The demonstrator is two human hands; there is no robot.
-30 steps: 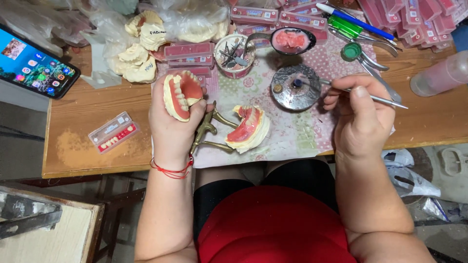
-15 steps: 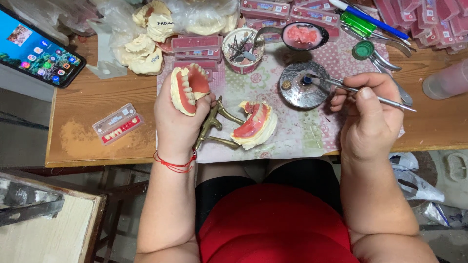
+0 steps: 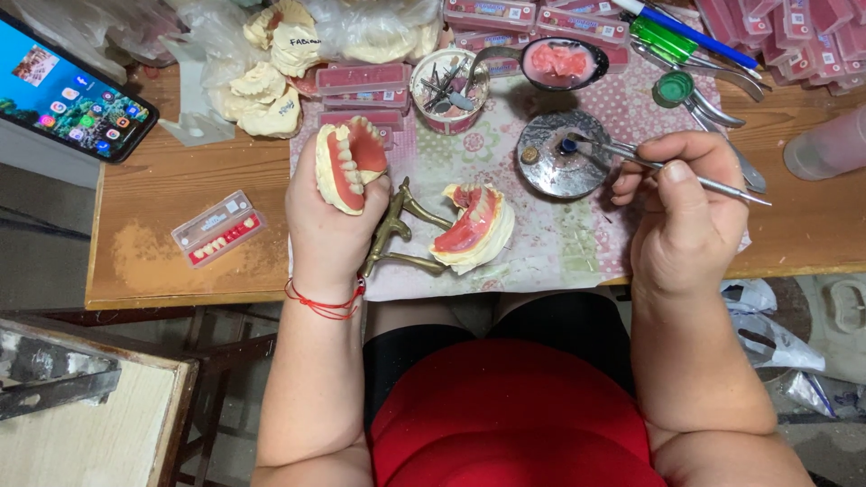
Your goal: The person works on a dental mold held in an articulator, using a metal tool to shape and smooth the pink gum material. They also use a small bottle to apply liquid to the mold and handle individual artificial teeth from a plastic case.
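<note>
A worn wooden workbench (image 3: 180, 271) carries a pink patterned cloth mat (image 3: 559, 248), crowded at its far edge with pale plaster jaw casts (image 3: 271, 77), flat pink trays of artificial teeth (image 3: 361, 79), a small round cup of metal burs (image 3: 448, 88) and a dark spoon-like bowl of pink wax (image 3: 559, 63); a lit smartphone (image 3: 68, 90) lies at the far left corner. The left hand (image 3: 329, 221) is clenched around a plaster-backed denture model with pink wax gums and a row of white teeth (image 3: 347, 167), held raised over the mat's left edge much as a second ago. The right hand (image 3: 686, 212) pinches a thin metal wax instrument (image 3: 658, 167), whose tip has moved since then onto the round tarnished metal dish (image 3: 564, 155), so I judge it is picking up material there. Between the hands the second wax denture on its brass articulator frame (image 3: 465, 225) rests untouched on the mat
</note>
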